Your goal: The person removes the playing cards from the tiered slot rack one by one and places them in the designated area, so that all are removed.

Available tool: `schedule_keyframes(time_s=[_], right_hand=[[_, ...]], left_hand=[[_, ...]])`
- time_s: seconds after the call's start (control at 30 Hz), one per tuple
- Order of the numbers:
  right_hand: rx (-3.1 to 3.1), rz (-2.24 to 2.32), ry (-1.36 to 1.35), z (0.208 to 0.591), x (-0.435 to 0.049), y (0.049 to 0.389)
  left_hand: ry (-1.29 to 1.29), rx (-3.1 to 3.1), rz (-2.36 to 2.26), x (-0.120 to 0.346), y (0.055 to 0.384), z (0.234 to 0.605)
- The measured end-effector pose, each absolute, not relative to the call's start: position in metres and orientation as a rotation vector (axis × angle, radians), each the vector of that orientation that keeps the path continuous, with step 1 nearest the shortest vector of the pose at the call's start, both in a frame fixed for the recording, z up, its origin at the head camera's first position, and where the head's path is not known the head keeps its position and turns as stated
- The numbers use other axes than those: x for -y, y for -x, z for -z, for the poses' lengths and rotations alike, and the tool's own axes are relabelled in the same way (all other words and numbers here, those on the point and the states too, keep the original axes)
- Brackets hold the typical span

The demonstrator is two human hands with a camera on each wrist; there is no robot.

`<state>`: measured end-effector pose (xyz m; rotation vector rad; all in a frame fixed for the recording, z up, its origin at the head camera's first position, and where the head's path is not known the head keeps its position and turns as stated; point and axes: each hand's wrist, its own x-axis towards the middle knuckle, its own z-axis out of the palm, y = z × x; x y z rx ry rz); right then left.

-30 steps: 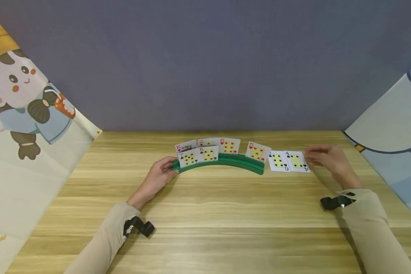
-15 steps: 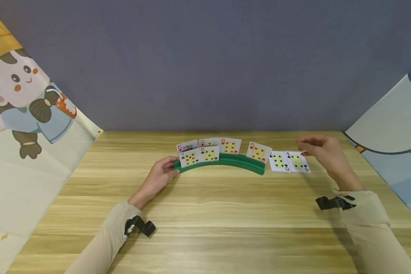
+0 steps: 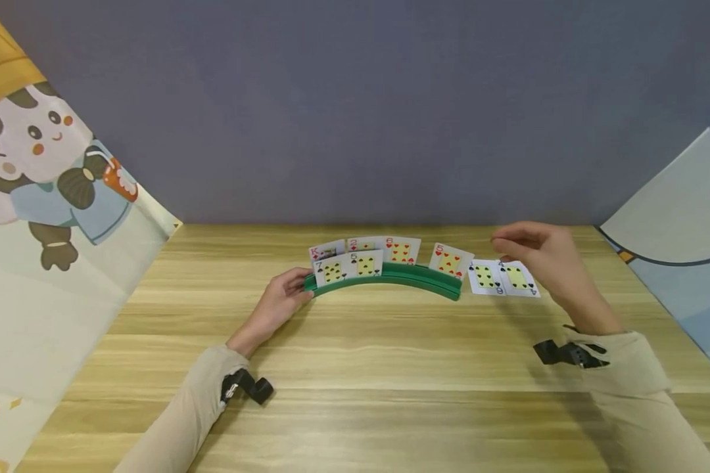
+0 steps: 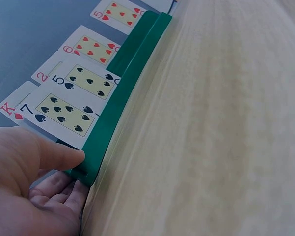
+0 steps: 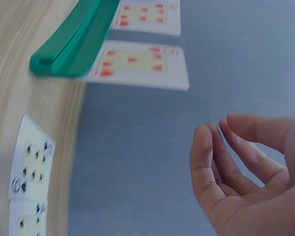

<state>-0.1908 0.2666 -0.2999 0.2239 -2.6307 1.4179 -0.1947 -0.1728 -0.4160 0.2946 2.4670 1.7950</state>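
Observation:
A curved green card holder point(image 3: 414, 275) lies across the table. My left hand point(image 3: 278, 305) grips its left end, thumb on the front and fingers point(image 4: 59, 194) curled beneath. In its front slot lean a seven of spades point(image 3: 331, 272) and a five of spades point(image 3: 365, 265). Behind them stand a king of diamonds point(image 3: 326, 249), a two of diamonds point(image 3: 363, 244) and a six of hearts point(image 3: 400, 251). Farther right, a five of hearts point(image 3: 450, 261) tilts in the holder. My right hand point(image 3: 553, 269) hovers with loosely bent fingers and nothing between them.
Flat on the table right of the holder lie a six of spades point(image 3: 485, 277) and a four of spades point(image 3: 517, 279), partly under my right hand in the head view. A grey-blue wall point(image 3: 367, 131) rises behind the wooden table point(image 3: 390, 368).
My right hand has moved left and up, from the right side of the four of spades to above the flat cards. My left hand has kept its grip on the card holder.

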Motion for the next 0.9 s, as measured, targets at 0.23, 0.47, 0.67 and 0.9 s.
schedule_keyframes(time_s=[0.23,0.47,0.67,0.9], right_hand=[[2.604,-1.464,-0.345,0.294,-0.24,0.19],[2.606,-1.454,-0.492,0.296,-0.215,0.194],[2.612,-1.46,-0.58,0.302,-0.198,0.199],[2.575,-1.544,-0.659,0.311,-0.175,0.207]], left_hand=[[-0.286,-2.458,-1.815,0.171,0.196,0.416],[-0.284,-2.474,-1.82,0.17,0.193,0.412],[-0.266,-2.467,-1.822,0.169,0.192,0.411],[-0.284,-2.469,-1.823,0.169,0.191,0.41]])
